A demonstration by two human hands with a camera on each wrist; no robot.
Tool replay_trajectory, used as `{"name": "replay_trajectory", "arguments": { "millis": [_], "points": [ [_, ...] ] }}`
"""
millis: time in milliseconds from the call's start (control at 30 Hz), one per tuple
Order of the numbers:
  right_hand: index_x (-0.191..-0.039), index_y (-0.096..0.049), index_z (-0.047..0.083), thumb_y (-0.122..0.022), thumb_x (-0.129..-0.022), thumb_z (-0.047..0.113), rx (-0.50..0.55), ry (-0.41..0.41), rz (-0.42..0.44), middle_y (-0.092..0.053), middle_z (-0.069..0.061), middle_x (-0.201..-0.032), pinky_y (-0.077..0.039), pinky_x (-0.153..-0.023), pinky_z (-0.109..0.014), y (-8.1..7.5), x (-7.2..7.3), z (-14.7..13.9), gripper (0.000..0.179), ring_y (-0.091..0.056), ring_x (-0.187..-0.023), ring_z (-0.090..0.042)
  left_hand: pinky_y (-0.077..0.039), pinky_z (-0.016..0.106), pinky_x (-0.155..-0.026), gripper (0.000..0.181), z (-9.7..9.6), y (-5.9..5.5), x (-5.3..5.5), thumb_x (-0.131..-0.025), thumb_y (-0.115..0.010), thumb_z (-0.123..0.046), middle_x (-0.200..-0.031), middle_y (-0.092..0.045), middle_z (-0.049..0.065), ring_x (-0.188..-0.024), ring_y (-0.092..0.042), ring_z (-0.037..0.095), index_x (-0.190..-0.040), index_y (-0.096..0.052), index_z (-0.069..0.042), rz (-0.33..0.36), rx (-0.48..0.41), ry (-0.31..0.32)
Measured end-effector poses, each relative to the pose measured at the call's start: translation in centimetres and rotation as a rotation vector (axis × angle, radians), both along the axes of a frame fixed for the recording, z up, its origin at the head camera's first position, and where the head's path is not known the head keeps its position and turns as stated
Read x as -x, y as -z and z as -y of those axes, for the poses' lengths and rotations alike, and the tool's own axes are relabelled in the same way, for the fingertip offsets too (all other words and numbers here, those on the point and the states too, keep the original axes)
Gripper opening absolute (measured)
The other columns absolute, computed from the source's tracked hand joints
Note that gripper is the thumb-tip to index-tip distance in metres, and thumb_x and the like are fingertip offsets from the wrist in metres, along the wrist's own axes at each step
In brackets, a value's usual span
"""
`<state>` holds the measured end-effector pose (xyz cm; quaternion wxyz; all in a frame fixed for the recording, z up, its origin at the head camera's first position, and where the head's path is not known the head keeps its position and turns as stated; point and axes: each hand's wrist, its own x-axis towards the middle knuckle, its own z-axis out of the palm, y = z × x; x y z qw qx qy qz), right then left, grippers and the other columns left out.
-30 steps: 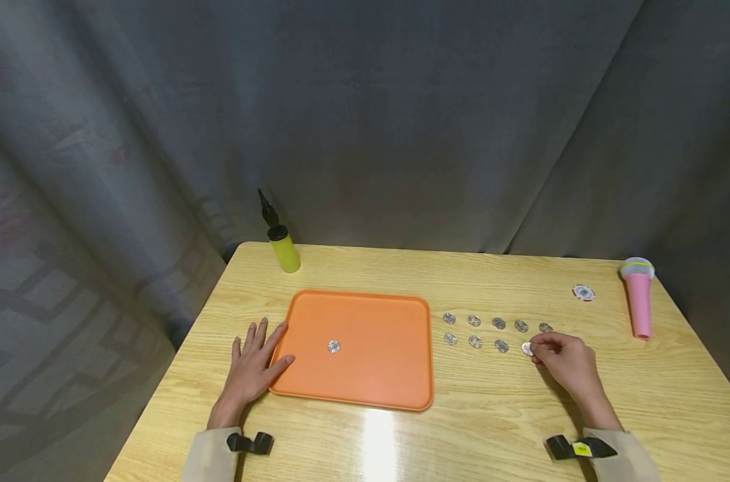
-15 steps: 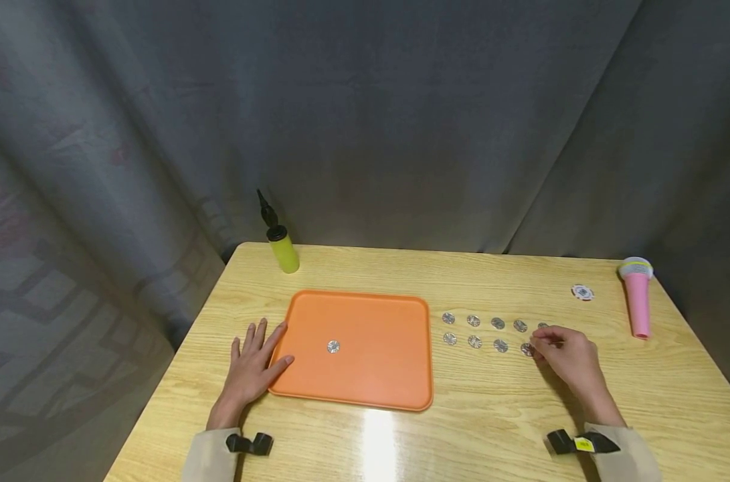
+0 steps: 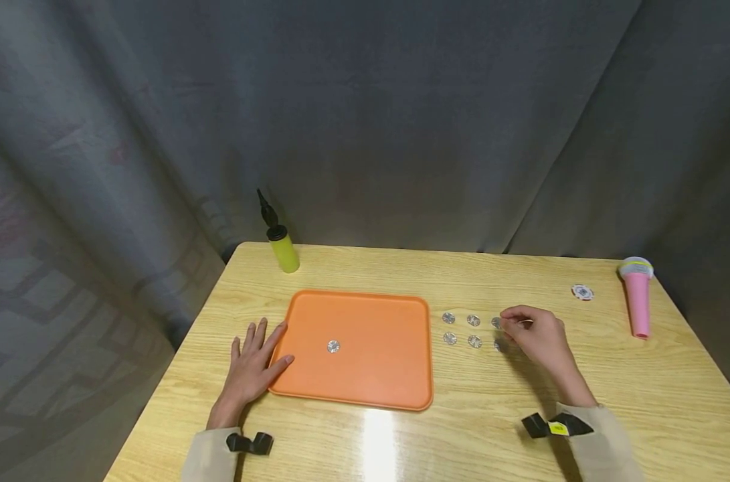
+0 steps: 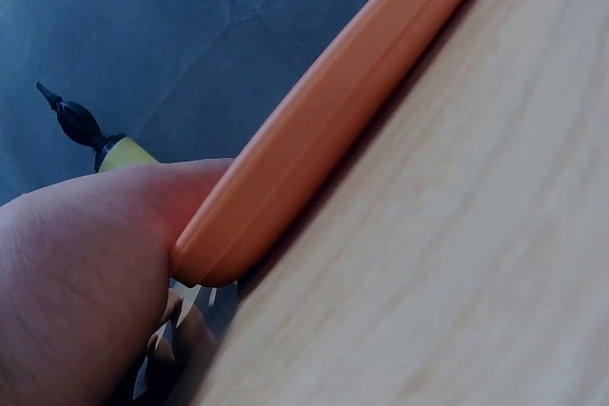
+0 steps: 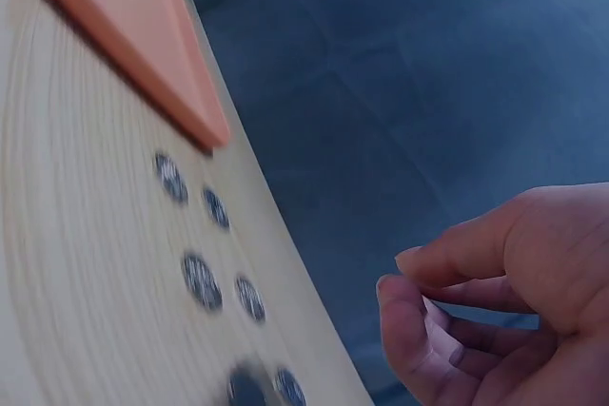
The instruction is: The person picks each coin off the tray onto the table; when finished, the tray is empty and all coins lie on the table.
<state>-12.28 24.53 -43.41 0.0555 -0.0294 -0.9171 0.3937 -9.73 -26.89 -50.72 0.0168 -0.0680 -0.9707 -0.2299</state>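
On the left, my left hand [image 3: 250,370] rests with spread, straight fingers against the left rim of an orange tray [image 3: 377,375]. The left wrist view shows that hand [image 4: 86,263] touching the tray's side [image 4: 304,149]. One silver coin [image 3: 333,346] lies inside the tray. To its right, silver coins [image 3: 449,339] lie in two rows on the table. Above the right end of these rows hovers my right hand [image 3: 536,338], hiding some coins. In the right wrist view, its fingers are loosely bent, thumb tip near the index tip, with no coin visible between them.
A yellow-green hand pump [image 3: 285,253] stands at the back left of the wooden table [image 3: 479,428]. At the back right lie a white-and-red poker chip [image 3: 583,292] and a pink toy microphone [image 3: 639,301]. A grey curtain [image 3: 389,134] hangs behind.
My right hand has left the coin at the right end of the near row, risen and moved left. That coin lay flat half a second ago. My left hand has stayed in place.
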Motion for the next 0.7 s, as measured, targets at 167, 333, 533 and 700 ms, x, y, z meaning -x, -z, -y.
{"name": "replay_trajectory", "arguments": {
  "millis": [167,333,533,700],
  "points": [
    [-0.104,-0.072,-0.005,-0.065,-0.093,0.006,0.033,-0.056,0.002,-0.073,-0.019,-0.085,-0.049,-0.050,-0.022,-0.2,0.5,2.0,0.016,-0.068,-0.063,-0.018,-0.003,0.074,-0.115,0.072,-0.1,0.1,0.1,-0.095,-0.061,-0.046,-0.165,-0.018,0.027,-0.153,-0.010,0.053,-0.157,-0.036,-0.020,0.006,0.000,-0.002],
    [-0.102,-0.073,-0.003,-0.065,-0.093,0.005,0.050,-0.112,0.007,-0.072,-0.015,-0.081,-0.046,-0.049,-0.023,-0.1,0.8,3.7,0.015,-0.066,-0.061,-0.019,-0.003,0.074,-0.115,0.072,-0.1,0.0,0.0,-0.095,-0.062,-0.046,-0.165,-0.019,0.028,-0.152,-0.011,0.054,-0.157,-0.037,-0.019,-0.004,-0.007,-0.002],
    [-0.100,-0.073,-0.002,-0.066,-0.092,0.005,0.094,-0.162,0.014,-0.071,-0.015,-0.075,-0.046,-0.048,-0.023,-0.2,1.2,5.6,0.013,-0.062,-0.057,-0.014,-0.003,0.074,-0.115,0.072,0.0,0.1,0.0,-0.095,-0.061,-0.047,-0.166,-0.017,0.027,-0.153,-0.009,0.053,-0.157,-0.035,-0.020,0.012,0.004,-0.005],
    [-0.101,-0.073,-0.002,-0.066,-0.092,0.005,0.116,-0.204,0.023,-0.070,-0.010,-0.074,-0.046,-0.048,-0.022,-0.2,1.4,7.2,0.013,-0.060,-0.057,-0.009,-0.002,0.074,-0.115,0.072,0.0,0.2,0.1,-0.095,-0.062,-0.046,-0.165,-0.018,0.027,-0.153,-0.010,0.053,-0.157,-0.036,-0.020,0.003,-0.002,-0.005]
  ]
}}
